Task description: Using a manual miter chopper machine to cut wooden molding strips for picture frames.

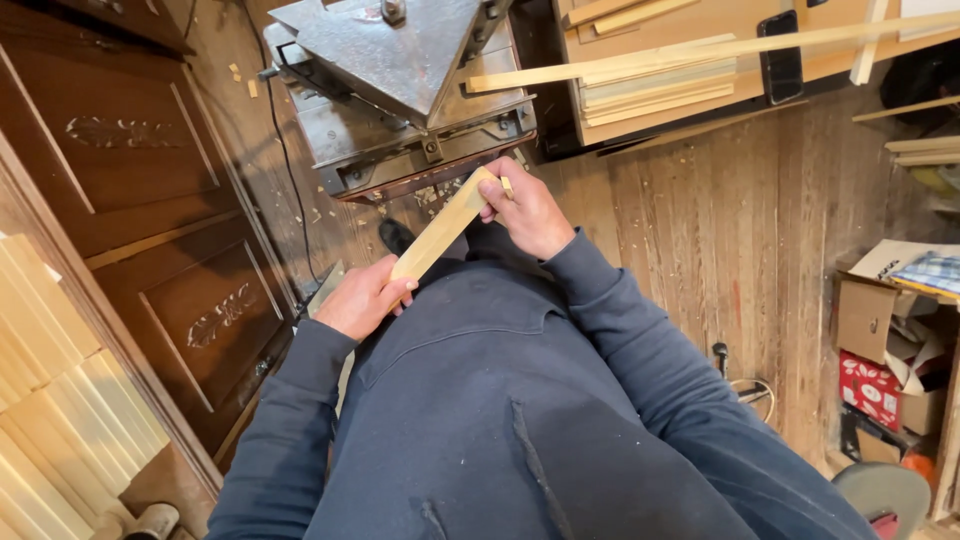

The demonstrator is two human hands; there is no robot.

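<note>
I hold a short pale wooden strip (pixel 442 228) slanted in front of my body. My left hand (pixel 362 300) grips its lower end, close to my dark blue sweatshirt. My right hand (pixel 528 212) is closed on its upper end, with the fingers curled over the top edge. The strip's upper end sits just below the front of a grey metal cutting machine (pixel 405 90) with a triangular top plate. One dark shoe tip (pixel 397 236) shows under the strip.
A dark carved wooden door panel (pixel 150 220) lies at the left, with stacked pale wood strips (pixel 60 400) beside it. Long wood slats (pixel 660 60) rest on a bench at the top right. Cardboard boxes (pixel 885 330) stand at the right. Wood chips litter the plank floor (pixel 720 230).
</note>
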